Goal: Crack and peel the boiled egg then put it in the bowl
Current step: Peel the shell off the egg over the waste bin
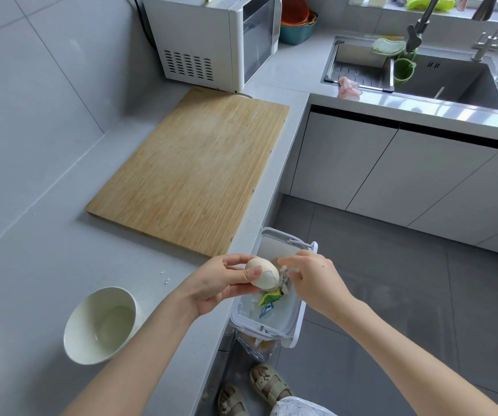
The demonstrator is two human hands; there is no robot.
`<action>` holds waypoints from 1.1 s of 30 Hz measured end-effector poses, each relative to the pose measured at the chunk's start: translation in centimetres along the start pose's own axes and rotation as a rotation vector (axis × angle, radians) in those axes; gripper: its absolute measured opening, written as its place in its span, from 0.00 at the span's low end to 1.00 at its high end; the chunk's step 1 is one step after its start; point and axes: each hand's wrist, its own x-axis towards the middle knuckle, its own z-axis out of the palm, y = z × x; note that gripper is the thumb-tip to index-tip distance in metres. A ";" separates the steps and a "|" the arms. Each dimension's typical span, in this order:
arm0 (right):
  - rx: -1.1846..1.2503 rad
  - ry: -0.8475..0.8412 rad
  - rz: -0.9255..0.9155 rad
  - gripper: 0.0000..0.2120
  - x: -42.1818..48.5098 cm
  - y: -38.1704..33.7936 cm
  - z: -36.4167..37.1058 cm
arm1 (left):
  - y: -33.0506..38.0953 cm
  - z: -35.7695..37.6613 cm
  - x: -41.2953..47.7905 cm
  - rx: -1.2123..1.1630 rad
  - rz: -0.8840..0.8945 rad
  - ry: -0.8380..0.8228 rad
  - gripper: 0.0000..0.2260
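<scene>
Between the left hand's (211,283) curled fingers and thumb sits the egg (262,272), gripped above the hanging waste bin (297,322). Just beyond its cracked end, the right hand's (310,277) fingertips pinch a flake of shell. Peeling looks barely begun: most shell remains. Next, the pinch should probably drop its flake, then lift another. The bowl (100,325) waits near the left wrist.

The left hand (211,285) partly hides the egg (267,273); whether the right hand (313,280) pinches anything is unclear.
</scene>
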 end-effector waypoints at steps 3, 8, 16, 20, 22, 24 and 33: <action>0.144 0.044 0.005 0.09 -0.2 -0.3 -0.9 | 0.0 0.0 0.0 -0.024 -0.002 0.007 0.16; 0.428 -0.057 -0.061 0.10 -0.7 -2.1 -2.0 | 0.2 0.5 0.1 -0.038 -0.004 -0.027 0.18; 0.328 -0.040 -0.218 0.11 -0.7 -1.7 -2.1 | 0.3 0.8 -0.1 0.029 0.031 -0.017 0.19; 0.150 -0.061 -0.306 0.12 -0.8 -1.6 -1.7 | 0.1 0.7 -0.1 0.031 0.008 -0.010 0.18; 0.099 -0.068 -0.326 0.13 -0.7 -1.8 -1.7 | 0.1 0.7 -0.1 0.028 -0.003 -0.005 0.19; 0.044 -0.057 -0.351 0.16 -0.7 -2.2 -1.7 | 0.1 0.8 -0.1 0.023 -0.015 0.003 0.20; -0.137 0.062 -0.325 0.06 -0.6 -2.8 -0.5 | 0.3 0.9 0.3 -0.022 -0.022 0.018 0.21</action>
